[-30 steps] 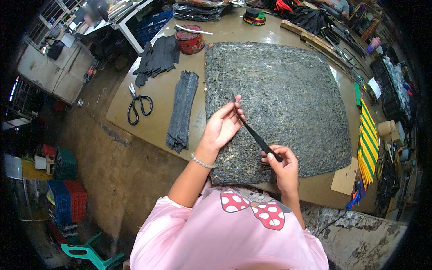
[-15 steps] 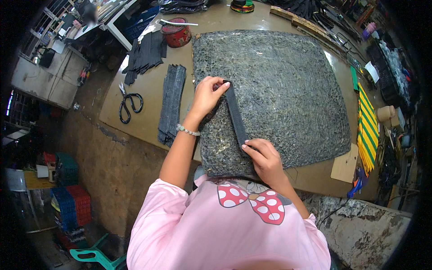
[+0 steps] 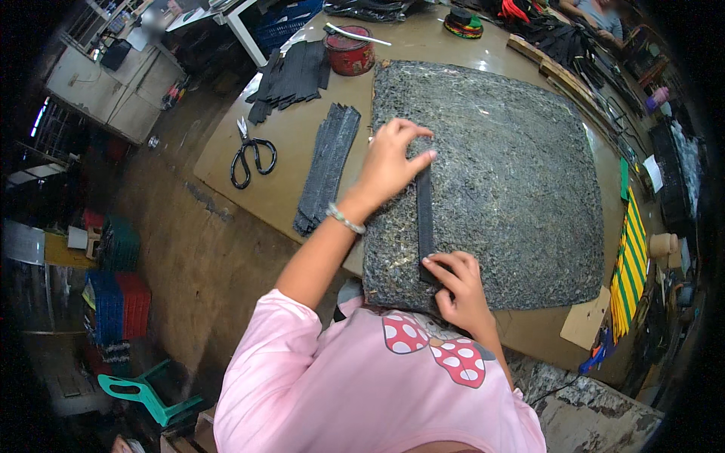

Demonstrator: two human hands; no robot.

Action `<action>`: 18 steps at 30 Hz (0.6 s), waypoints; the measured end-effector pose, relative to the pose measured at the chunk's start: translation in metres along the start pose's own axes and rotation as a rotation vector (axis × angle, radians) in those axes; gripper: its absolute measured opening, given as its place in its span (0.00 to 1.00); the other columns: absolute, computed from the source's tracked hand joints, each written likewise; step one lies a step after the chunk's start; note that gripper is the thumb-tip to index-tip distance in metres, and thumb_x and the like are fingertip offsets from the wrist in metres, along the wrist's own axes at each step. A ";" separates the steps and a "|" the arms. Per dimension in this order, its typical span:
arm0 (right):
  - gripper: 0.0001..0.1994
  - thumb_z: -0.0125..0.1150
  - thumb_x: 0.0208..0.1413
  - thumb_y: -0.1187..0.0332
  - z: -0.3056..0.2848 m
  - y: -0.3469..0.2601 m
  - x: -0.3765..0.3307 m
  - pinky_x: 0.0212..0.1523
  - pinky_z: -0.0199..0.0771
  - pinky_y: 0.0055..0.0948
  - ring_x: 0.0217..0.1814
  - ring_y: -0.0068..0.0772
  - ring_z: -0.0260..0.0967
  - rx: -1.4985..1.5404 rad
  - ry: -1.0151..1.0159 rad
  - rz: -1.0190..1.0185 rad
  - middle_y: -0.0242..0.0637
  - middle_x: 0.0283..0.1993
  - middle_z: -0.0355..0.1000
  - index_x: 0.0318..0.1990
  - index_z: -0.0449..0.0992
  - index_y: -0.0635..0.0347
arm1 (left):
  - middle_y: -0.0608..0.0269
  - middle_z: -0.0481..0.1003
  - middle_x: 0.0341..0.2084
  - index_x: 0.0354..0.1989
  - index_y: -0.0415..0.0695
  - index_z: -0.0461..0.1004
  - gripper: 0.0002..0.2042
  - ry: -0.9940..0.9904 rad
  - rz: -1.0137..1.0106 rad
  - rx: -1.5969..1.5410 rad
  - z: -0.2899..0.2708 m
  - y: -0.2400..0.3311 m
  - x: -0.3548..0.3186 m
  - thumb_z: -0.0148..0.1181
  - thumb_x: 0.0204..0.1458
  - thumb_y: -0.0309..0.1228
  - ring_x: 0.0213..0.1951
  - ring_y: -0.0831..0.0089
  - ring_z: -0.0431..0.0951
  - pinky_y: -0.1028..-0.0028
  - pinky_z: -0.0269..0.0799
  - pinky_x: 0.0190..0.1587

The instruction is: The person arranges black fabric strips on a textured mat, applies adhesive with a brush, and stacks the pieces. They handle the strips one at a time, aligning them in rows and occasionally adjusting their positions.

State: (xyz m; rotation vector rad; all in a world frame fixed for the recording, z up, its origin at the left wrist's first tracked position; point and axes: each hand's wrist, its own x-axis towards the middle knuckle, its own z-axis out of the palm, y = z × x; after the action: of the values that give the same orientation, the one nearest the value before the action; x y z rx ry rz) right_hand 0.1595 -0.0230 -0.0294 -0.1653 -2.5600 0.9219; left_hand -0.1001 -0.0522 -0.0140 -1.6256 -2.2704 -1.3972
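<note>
A narrow black ribbed strip lies lengthwise on the left part of a large, rough, grey-black mottled slab. At its far end is my left hand, open, with thumb and fingers apart; the hand partly hides that end. My right hand has its fingertips closed on the strip's near end, close to the slab's front edge. Left of the slab lies a stack of similar dark strips. Farther back is a fanned pile of black strips.
Black-handled scissors lie at the table's left side. A red tin with a white stick across it stands behind. Wooden bars and yellow-green striped strips are at the right. Another person is at the far right.
My left thumb and fingers have parted and let go of the strip's far end. The strip now lies straighter along the slab. The whole view has shifted, with things appearing farther right.
</note>
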 end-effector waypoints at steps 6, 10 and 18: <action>0.22 0.46 0.41 0.87 0.002 0.005 0.000 0.50 0.66 0.33 0.47 0.43 0.66 0.204 0.183 0.218 0.44 0.49 0.68 0.46 0.75 0.64 | 0.62 0.79 0.34 0.40 0.41 0.79 0.09 0.313 -0.276 0.084 -0.110 -0.115 0.069 0.58 0.52 0.28 0.35 0.77 0.77 0.77 0.72 0.40; 0.17 0.46 0.47 0.87 0.004 0.006 0.003 0.48 0.68 0.29 0.48 0.40 0.69 0.191 0.205 0.270 0.44 0.46 0.70 0.42 0.76 0.66 | 0.53 0.79 0.32 0.37 0.41 0.79 0.09 0.376 -0.344 0.328 -0.144 -0.191 0.061 0.57 0.49 0.27 0.35 0.65 0.80 0.70 0.74 0.41; 0.14 0.52 0.47 0.83 0.006 0.011 -0.003 0.45 0.69 0.32 0.46 0.42 0.69 0.207 0.229 0.271 0.43 0.45 0.71 0.41 0.77 0.63 | 0.41 0.76 0.37 0.40 0.36 0.77 0.25 0.267 -0.478 0.757 -0.133 -0.248 0.068 0.58 0.47 0.49 0.43 0.48 0.76 0.59 0.69 0.48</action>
State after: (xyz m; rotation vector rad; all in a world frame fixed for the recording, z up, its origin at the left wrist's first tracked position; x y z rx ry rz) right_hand 0.1595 -0.0189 -0.0413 -0.5347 -2.2499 1.1859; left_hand -0.3817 -0.1035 -0.0602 -0.6648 -2.6183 -0.5718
